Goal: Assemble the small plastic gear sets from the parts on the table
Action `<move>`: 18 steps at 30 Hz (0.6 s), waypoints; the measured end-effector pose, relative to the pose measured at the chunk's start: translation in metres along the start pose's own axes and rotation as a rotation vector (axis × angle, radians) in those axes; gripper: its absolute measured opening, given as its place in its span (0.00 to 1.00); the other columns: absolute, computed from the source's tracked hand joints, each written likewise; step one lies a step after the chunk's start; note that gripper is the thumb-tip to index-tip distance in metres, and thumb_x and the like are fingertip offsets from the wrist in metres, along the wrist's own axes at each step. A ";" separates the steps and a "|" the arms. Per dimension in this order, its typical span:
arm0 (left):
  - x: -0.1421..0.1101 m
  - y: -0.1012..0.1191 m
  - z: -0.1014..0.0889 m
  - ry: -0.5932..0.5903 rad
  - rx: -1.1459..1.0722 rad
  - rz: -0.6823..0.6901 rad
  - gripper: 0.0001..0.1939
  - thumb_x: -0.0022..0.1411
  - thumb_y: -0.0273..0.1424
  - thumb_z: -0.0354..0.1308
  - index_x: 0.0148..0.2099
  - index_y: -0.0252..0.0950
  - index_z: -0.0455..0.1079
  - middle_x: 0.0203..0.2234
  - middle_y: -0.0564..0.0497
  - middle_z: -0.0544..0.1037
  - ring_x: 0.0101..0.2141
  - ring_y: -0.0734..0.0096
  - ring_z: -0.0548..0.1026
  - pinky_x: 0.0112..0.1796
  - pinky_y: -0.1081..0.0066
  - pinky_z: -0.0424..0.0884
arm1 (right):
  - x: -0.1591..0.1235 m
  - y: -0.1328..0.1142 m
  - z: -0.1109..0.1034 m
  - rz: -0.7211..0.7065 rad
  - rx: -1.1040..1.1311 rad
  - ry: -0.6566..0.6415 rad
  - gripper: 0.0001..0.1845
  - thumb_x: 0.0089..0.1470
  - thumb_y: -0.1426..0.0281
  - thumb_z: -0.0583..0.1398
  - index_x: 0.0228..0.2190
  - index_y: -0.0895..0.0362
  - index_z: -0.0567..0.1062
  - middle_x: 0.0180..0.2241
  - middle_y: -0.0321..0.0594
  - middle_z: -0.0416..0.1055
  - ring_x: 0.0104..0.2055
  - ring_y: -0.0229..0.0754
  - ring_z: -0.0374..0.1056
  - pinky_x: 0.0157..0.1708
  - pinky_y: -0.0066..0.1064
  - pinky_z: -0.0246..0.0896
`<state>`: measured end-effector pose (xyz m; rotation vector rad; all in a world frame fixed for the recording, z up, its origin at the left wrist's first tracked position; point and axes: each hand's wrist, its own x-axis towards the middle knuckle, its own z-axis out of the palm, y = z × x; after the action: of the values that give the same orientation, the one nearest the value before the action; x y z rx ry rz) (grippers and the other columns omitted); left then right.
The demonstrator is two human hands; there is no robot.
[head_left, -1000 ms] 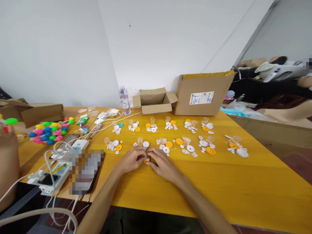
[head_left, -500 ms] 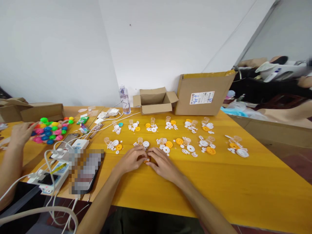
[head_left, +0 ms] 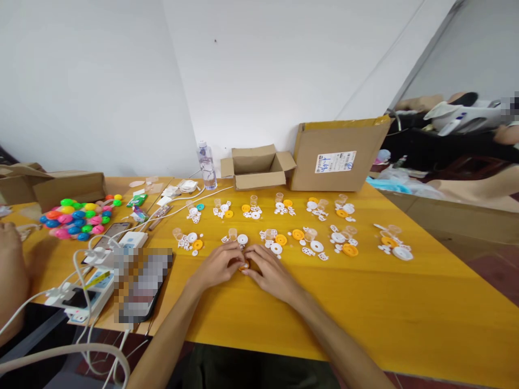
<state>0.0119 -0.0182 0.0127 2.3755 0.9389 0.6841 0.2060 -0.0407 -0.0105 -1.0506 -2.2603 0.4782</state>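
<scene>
Cardboard box [head_left: 259,181] (flaps open, floor hidden); fingers [head_left: 256,255] hold orange piece [head_left: 244,266].

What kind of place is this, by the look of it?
Probably a small workshop or hand-assembly room: white and orange plastic discs lie in little groups on a wooden table, with cardboard boxes behind them.

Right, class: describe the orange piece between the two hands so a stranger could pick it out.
On the yellow-brown wooden table, find the bare left hand and bare right hand, side by side. Between them is a small, partly hidden orange plastic piece. Unlike the round orange plastic wheels lying beside white plastic parts, this one is held.
</scene>
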 end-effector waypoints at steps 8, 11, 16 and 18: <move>0.000 0.001 -0.001 -0.022 -0.022 -0.032 0.09 0.65 0.24 0.53 0.34 0.37 0.72 0.33 0.50 0.74 0.37 0.67 0.72 0.40 0.68 0.68 | 0.001 -0.001 -0.002 0.003 0.046 -0.005 0.06 0.59 0.75 0.60 0.37 0.52 0.72 0.43 0.40 0.71 0.47 0.46 0.68 0.48 0.38 0.65; 0.000 0.001 -0.001 -0.018 -0.022 -0.029 0.09 0.65 0.24 0.54 0.34 0.37 0.73 0.33 0.50 0.74 0.37 0.67 0.72 0.40 0.68 0.68 | 0.001 -0.001 -0.003 0.004 0.060 -0.012 0.07 0.59 0.74 0.60 0.39 0.51 0.72 0.44 0.41 0.71 0.47 0.46 0.68 0.49 0.38 0.65; 0.000 0.001 -0.001 -0.015 -0.018 -0.024 0.09 0.64 0.23 0.54 0.33 0.37 0.73 0.32 0.50 0.74 0.37 0.67 0.72 0.41 0.69 0.67 | 0.001 -0.001 -0.002 0.028 0.056 -0.003 0.09 0.57 0.70 0.64 0.39 0.52 0.70 0.44 0.41 0.71 0.48 0.47 0.68 0.48 0.39 0.64; 0.000 0.000 0.000 -0.017 -0.018 -0.020 0.08 0.64 0.23 0.54 0.33 0.37 0.72 0.32 0.50 0.74 0.37 0.67 0.72 0.41 0.69 0.67 | 0.001 0.000 0.000 0.036 0.052 -0.002 0.09 0.56 0.70 0.65 0.37 0.53 0.70 0.43 0.41 0.71 0.47 0.47 0.68 0.47 0.38 0.64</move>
<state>0.0114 -0.0184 0.0130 2.3491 0.9448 0.6616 0.2058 -0.0400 -0.0098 -1.0667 -2.2216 0.5506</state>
